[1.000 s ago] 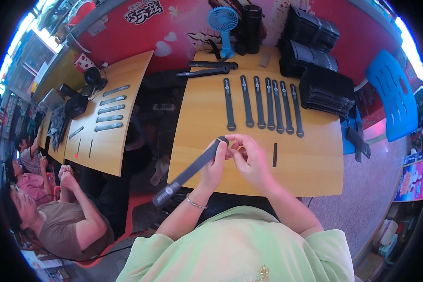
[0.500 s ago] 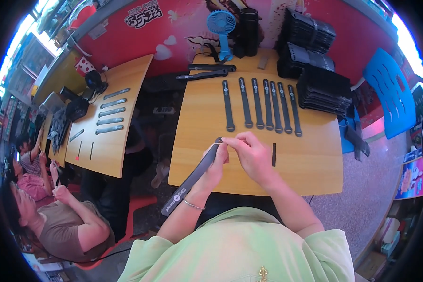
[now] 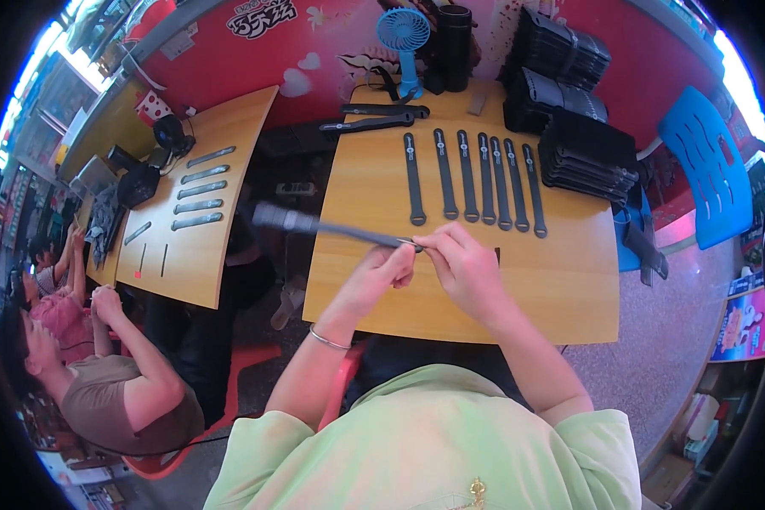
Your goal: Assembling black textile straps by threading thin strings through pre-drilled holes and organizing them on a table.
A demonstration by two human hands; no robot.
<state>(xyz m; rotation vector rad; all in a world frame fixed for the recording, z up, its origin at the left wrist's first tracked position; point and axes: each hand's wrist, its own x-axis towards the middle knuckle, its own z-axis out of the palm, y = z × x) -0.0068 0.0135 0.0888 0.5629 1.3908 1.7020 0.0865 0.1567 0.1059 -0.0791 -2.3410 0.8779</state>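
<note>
A dark grey strap [image 3: 353,231] is pinched near its end by my left hand [image 3: 381,274], fingers closed. Its long free part sticks out to the left past the table edge, blurred at the tip. My right hand [image 3: 463,268] meets it there, fingertips pinched on the same end; a thin light line shows between the two hands, too small to make out. Beyond my hands, several similar straps [image 3: 446,178] lie side by side on the wooden table [image 3: 374,183], each with a loop at its near end. A short dark strip [image 3: 497,254] peeks out beside my right hand.
Bundled black straps [image 3: 374,122] lie at the table's far left, near a blue fan [image 3: 404,42] and a black cylinder [image 3: 455,51]. Stacked black packs [image 3: 586,157] stand far right, by a blue chair [image 3: 704,170]. Leftward, a person [image 3: 136,391] sits at another table [image 3: 251,127].
The strap's free part has swung from pointing down along my left forearm to pointing out left. Both hands stay together at its end. The neighbouring person's arms have risen a little.
</note>
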